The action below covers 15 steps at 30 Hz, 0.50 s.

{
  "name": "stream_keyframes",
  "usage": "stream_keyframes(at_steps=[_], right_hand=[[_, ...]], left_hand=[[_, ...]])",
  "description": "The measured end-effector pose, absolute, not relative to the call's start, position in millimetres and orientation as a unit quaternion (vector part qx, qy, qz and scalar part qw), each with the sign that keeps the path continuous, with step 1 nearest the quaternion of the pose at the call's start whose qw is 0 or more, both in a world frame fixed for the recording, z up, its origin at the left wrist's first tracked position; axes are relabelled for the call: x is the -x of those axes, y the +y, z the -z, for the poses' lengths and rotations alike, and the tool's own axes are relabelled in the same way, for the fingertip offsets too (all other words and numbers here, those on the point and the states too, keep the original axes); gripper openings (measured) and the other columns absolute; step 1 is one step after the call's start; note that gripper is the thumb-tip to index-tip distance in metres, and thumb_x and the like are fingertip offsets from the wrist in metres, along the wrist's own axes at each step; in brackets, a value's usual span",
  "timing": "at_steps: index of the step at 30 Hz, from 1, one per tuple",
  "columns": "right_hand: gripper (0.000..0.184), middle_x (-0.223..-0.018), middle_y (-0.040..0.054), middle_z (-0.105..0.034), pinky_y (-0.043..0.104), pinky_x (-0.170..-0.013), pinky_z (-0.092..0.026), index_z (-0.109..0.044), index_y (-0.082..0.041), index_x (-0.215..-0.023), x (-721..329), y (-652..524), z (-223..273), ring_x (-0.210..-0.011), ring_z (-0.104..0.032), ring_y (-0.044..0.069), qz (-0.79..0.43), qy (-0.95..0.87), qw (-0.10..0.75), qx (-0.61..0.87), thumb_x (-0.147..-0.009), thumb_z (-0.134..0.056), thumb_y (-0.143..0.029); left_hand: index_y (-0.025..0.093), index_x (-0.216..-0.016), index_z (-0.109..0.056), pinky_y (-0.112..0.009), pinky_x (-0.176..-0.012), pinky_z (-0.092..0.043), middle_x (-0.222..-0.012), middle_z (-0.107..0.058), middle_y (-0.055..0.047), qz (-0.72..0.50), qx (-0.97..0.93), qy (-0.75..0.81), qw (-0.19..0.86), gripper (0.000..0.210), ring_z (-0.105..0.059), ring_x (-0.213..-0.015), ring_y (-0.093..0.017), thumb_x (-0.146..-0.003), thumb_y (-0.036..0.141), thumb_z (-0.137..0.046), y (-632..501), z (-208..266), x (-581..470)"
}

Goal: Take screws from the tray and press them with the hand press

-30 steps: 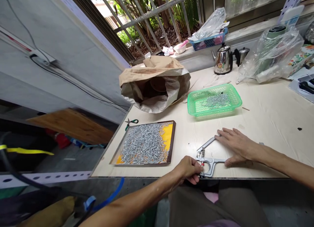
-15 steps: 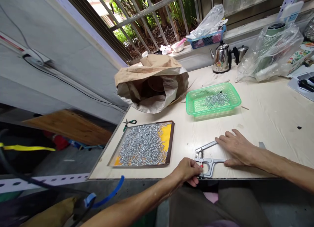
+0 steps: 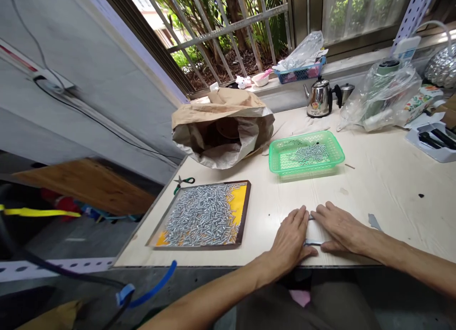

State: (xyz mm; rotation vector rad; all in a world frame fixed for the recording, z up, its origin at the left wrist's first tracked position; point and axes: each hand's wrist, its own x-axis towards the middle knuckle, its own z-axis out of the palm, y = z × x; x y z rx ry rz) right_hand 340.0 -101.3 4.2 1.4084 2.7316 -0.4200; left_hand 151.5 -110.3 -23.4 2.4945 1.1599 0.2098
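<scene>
At the table's front edge, a silver-grey plier-like hand tool (image 3: 313,242) lies with its two handles pointing right. My left hand (image 3: 290,236) closes over its head end, fingers on the far side and thumb on the near side, so the jaws are hidden. My right hand (image 3: 340,229) spans both handle ends, fingertips at the far handle and thumb at the near one. To the left, a shallow tray (image 3: 245,211) with a yellow bottom is heaped with small silver metal pins or screws (image 3: 203,213). A green plastic basket (image 3: 274,164) beyond my hands holds more such pieces (image 3: 309,153).
Behind the tray an open brown paper bag (image 3: 221,109) lies on its side. Green-handled scissors (image 3: 185,181) rest at the table's left edge. A steel kettle (image 3: 318,99) and a plastic-bagged green container (image 3: 383,90) stand at the back. A grey scrap (image 3: 374,221) lies near my right wrist.
My left hand has gone from pinching at the tool's near lower end to covering its head. My right hand stays at the handles. The camera view has shifted slightly.
</scene>
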Motion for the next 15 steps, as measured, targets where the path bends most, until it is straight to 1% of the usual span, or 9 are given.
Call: stream_keyframes(at_steps=[1, 2, 4, 6, 9, 10, 12, 14, 15], right_hand=[[0.062, -0.101, 0.0133, -0.059, 0.038, -0.075, -0.045, -0.056, -0.009, -0.11, -341.4, -101.7, -5.5, -0.089, -0.051, 0.026, 0.142, 0.879, 0.021, -0.454, -0.057, -0.081, -0.03], [0.063, -0.099, 0.0131, -0.059, 0.038, -0.074, -0.045, -0.057, -0.009, -0.109, -342.9, -102.5, -5.6, -0.088, -0.051, 0.026, 0.144, 0.878, 0.024, -0.455, -0.055, -0.082, -0.031], [0.058, -0.096, 0.0118, -0.059, 0.038, -0.072, -0.043, -0.058, -0.01, -0.106, -345.9, -105.0, -2.1, -0.085, -0.051, 0.026, 0.133, 0.879, 0.022, -0.457, -0.057, -0.08, -0.031], [0.041, -0.091, 0.009, -0.058, 0.036, -0.069, -0.041, -0.059, -0.013, -0.101, -347.9, -108.8, 5.7, -0.081, -0.05, 0.024, 0.101, 0.883, 0.0, -0.459, -0.065, -0.074, -0.025], [0.012, -0.081, 0.0048, -0.057, 0.033, -0.066, -0.037, -0.059, -0.017, -0.087, -348.3, -114.2, 18.2, -0.075, -0.049, 0.02, 0.062, 0.889, -0.039, -0.452, -0.077, -0.059, -0.011], [0.012, -0.078, 0.0038, -0.056, 0.032, -0.066, -0.036, -0.057, -0.018, -0.081, -348.0, -115.5, 21.1, -0.073, -0.049, 0.019, 0.059, 0.892, -0.05, -0.446, -0.079, -0.054, -0.007], [0.02, -0.076, 0.0028, -0.056, 0.03, -0.065, -0.036, -0.055, -0.019, -0.075, -347.2, -117.1, 24.1, -0.071, -0.049, 0.017, 0.065, 0.897, -0.064, -0.432, -0.083, -0.046, -0.004], [0.02, -0.077, 0.0026, -0.057, 0.03, -0.065, -0.037, -0.055, -0.019, -0.074, -346.7, -117.4, 24.0, -0.071, -0.05, 0.017, 0.071, 0.896, -0.07, -0.433, -0.084, -0.045, -0.004], [0.018, -0.078, 0.0029, -0.058, 0.03, -0.065, -0.037, -0.056, -0.019, -0.076, -347.1, -116.9, 23.1, -0.072, -0.05, 0.017, 0.069, 0.892, -0.07, -0.44, -0.084, -0.047, -0.006]], left_hand=[[0.012, -0.129, -0.04, -0.047, -0.094, -0.043, -0.129, -0.047, -0.019, -0.064, -0.896, 0.399, 0.187, 0.08, -0.045, -0.116, -0.032, -0.064, 0.039, -0.078, -104.9, 25.9, -156.3], [0.012, -0.129, -0.039, -0.046, -0.092, -0.044, -0.125, -0.05, -0.018, -0.053, -0.9, 0.39, 0.187, 0.078, -0.047, -0.112, -0.031, -0.066, 0.04, -0.077, -100.7, 27.7, -159.8], [0.014, -0.126, -0.041, -0.044, -0.086, -0.046, -0.114, -0.055, -0.013, -0.038, -0.905, 0.381, 0.186, 0.066, -0.051, -0.102, -0.028, -0.073, 0.041, -0.071, -96.4, 29.5, -163.0], [0.016, -0.118, -0.047, -0.041, -0.081, -0.047, -0.106, -0.057, -0.01, -0.037, -0.905, 0.383, 0.179, 0.049, -0.051, -0.095, -0.025, -0.078, 0.038, -0.066, -97.2, 30.2, -163.5], [0.018, -0.099, -0.055, -0.036, -0.074, -0.046, -0.092, -0.058, -0.006, -0.047, -0.902, 0.398, 0.162, 0.02, -0.051, -0.087, -0.022, -0.085, 0.032, -0.058, -100.7, 31.9, -164.7], [0.018, -0.093, -0.056, -0.035, -0.072, -0.046, -0.088, -0.058, -0.005, -0.049, -0.901, 0.402, 0.154, 0.014, -0.051, -0.085, -0.022, -0.087, 0.03, -0.055, -101.1, 32.8, -165.6], [0.017, -0.086, -0.056, -0.034, -0.07, -0.045, -0.083, -0.058, -0.005, -0.051, -0.904, 0.402, 0.136, 0.011, -0.052, -0.082, -0.021, -0.089, 0.027, -0.052, -100.4, 34.5, -167.7], [0.017, -0.083, -0.056, -0.033, -0.07, -0.046, -0.081, -0.058, -0.005, -0.054, -0.907, 0.398, 0.124, 0.013, -0.053, -0.082, -0.021, -0.089, 0.027, -0.051, -99.0, 36.5, -169.6], [0.017, -0.086, -0.057, -0.034, -0.07, -0.047, -0.082, -0.059, -0.005, -0.058, -0.908, 0.398, 0.12, 0.013, -0.053, -0.082, -0.021, -0.09, 0.028, -0.05, -99.0, 37.8, -170.5]])
